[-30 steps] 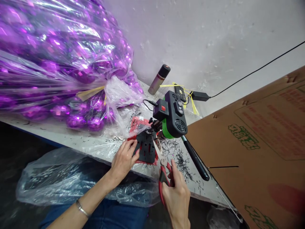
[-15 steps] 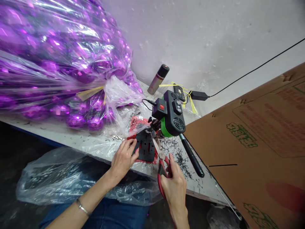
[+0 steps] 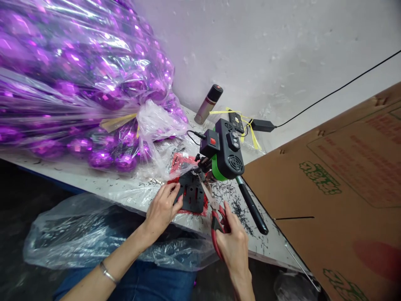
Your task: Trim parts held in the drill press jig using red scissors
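Observation:
Scissors [image 3: 216,213] with red and black handles are held in my right hand [image 3: 234,238], closed round the grips. The blades point up and away, their tips beside the foot of a small black and green press-like machine [image 3: 227,152]. My left hand [image 3: 161,207] rests at the left side of the machine's black slotted base plate [image 3: 191,202], thumb and forefinger apart on it. Red material [image 3: 181,158] shows under and around the plate. Whether anything small lies at the blade tips is too hard to make out.
Black clippings [image 3: 241,213] litter the white tabletop [image 3: 260,246]. The machine's black lever [image 3: 255,211] points toward me. A big clear bag of shiny purple balls [image 3: 81,83] fills the left. Behind stands a spray can [image 3: 208,104]. A cardboard box [image 3: 338,179] blocks the right.
My right hand and the scissors have shifted slightly to the right, toward the lever. The left hand stays where it was on the plate.

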`<state>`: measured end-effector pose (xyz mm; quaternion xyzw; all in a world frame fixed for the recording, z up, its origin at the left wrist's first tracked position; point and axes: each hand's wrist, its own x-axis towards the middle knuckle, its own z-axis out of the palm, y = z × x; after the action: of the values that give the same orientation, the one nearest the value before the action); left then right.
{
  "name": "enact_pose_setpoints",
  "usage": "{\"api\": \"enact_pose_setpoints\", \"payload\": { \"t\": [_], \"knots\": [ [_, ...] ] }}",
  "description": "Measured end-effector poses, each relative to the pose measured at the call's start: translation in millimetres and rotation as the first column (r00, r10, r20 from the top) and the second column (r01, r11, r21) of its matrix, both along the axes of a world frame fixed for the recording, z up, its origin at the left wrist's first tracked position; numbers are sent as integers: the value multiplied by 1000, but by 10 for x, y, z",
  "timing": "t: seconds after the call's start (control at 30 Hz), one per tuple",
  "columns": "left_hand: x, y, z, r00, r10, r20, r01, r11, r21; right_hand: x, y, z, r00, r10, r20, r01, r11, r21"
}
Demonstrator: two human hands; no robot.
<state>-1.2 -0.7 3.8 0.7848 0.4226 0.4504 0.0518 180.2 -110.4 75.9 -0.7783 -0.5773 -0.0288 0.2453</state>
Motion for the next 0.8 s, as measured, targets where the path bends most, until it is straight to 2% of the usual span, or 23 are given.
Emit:
{"api": "enact_pose_setpoints", "payload": {
  "t": [0.2, 0.53, 0.67, 0.8],
  "knots": [
    [12, -1, -15, 1000, 11, -5, -11, 1000, 0, 96, 4, 2, 998, 56, 35, -58, 998, 31],
    [11, -4, -15, 1000, -6, 4, 6, 1000, -28, 226, 54, 24, 996, 73, -47, -70, 996, 63],
    [8, -2, -21, 1000, -9, 18, 10, 999, -46, 214, 117, 48, 989, 128, -74, -122, 989, 81],
    [3, -1, -25, 1000, -7, 17, 8, 999, -37, 259, 98, 73, 991, 88, -98, -84, 996, 43]
  ]
}}
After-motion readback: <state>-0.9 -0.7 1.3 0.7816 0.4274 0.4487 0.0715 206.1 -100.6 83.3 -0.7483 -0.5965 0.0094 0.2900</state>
